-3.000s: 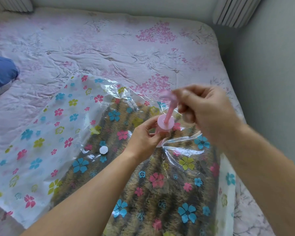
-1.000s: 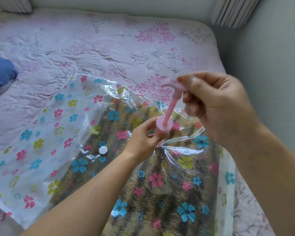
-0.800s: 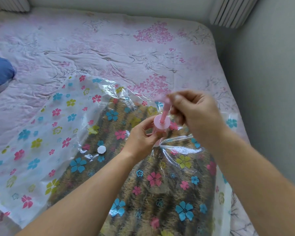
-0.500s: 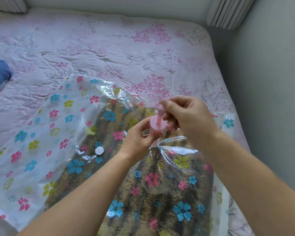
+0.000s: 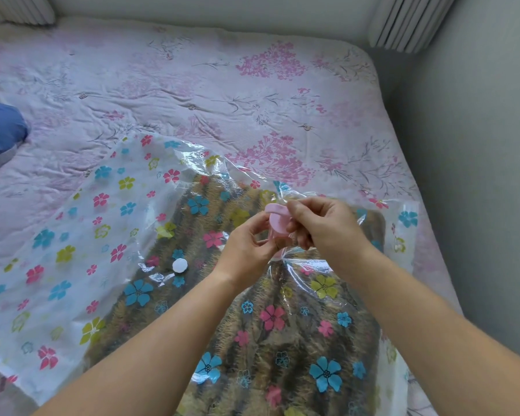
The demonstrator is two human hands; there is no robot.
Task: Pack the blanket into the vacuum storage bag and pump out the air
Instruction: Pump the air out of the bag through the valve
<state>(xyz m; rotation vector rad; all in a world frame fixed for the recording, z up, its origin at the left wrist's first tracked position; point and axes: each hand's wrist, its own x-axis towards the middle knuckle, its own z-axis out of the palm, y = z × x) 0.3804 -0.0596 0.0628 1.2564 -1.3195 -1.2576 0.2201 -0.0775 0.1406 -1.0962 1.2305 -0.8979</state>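
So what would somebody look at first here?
Probably the middle: the left hand and right hand both grip a small pink hand pump. Under them lies the flowery vacuum storage bag with a brown blanket inside, on the pink bed sheet. A blue pillow peeks in far left.

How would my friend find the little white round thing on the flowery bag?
Start at the pink bed, then the clear flowery bag lying on it with the brown blanket inside. The disc sits on the bag, just left of the left hand holding the pink pump. It is plain white and round, while everything around it is coloured flower print.
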